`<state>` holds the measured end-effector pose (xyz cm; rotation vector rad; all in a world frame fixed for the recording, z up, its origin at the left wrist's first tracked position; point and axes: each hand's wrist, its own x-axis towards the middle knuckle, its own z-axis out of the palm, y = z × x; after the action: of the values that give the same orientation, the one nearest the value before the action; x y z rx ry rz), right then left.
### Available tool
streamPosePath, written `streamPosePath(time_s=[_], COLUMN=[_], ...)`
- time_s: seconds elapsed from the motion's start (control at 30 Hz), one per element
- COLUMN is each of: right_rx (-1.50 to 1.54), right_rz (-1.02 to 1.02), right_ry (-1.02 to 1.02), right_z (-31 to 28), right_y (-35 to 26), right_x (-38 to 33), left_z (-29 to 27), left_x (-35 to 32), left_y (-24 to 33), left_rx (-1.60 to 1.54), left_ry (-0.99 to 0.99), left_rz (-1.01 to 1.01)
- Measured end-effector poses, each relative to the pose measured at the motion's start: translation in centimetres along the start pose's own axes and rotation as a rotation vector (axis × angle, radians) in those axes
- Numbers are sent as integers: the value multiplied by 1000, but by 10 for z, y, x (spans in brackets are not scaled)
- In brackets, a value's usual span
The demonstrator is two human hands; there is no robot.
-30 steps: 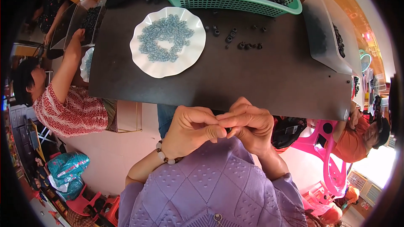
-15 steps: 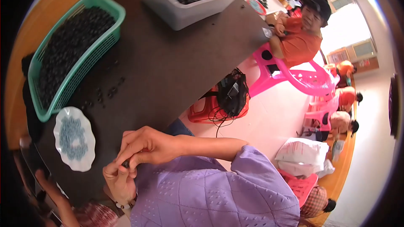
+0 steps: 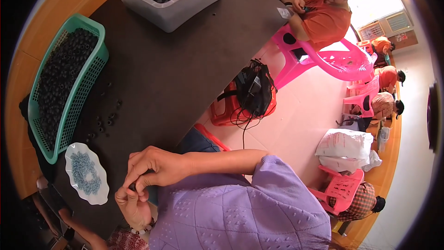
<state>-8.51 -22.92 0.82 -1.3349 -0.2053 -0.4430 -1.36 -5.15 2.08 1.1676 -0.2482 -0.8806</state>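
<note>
My right hand (image 3: 157, 166) and my left hand (image 3: 135, 209), which has a bead bracelet at its wrist, meet fingertip to fingertip above the near table edge. Between them is a small dark piece (image 3: 132, 187), mostly covered by the fingers. The left thumb and finger pinch it. My right fingers are closed at its upper side; whether they hold a second small part is hidden. Close to the left of my hands lies a white scalloped plate (image 3: 103, 195) with small blue-grey pieces (image 3: 83, 171) spread on it.
A green basket (image 3: 88, 76) full of small black hollow pieces (image 3: 60, 83) stands at the left; several lie loose beside it. A translucent bin (image 3: 171, 16) of similar pieces is at the back. A person in orange (image 3: 323, 21) sits across, near a red stool with a black bag (image 3: 253, 90).
The whole view has shifted, so the basket, plate and bin appear farther left, the basket and plate lower. My hands stay together at the small dark piece, with fingers slightly rearranged.
</note>
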Motion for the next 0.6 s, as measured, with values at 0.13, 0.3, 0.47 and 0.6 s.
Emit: streamPosePath(time_s=[0.13,0.3,0.47,0.6], right_rx=[9,3,8,12], right_rz=[22,8,-9,-21], right_ry=[11,35,43,50], right_z=[-2,-6,-8,-7], right_y=[-1,0,0,2], right_x=[0,-3,-5,-8], left_z=[1,0,1,2], left_x=[2,4,3,2], left_y=[3,-1,-1,-3], left_rx=[-2,-6,-23,-26], left_ry=[-20,-8,4,0], left_rz=[-38,-49,-74,-66])
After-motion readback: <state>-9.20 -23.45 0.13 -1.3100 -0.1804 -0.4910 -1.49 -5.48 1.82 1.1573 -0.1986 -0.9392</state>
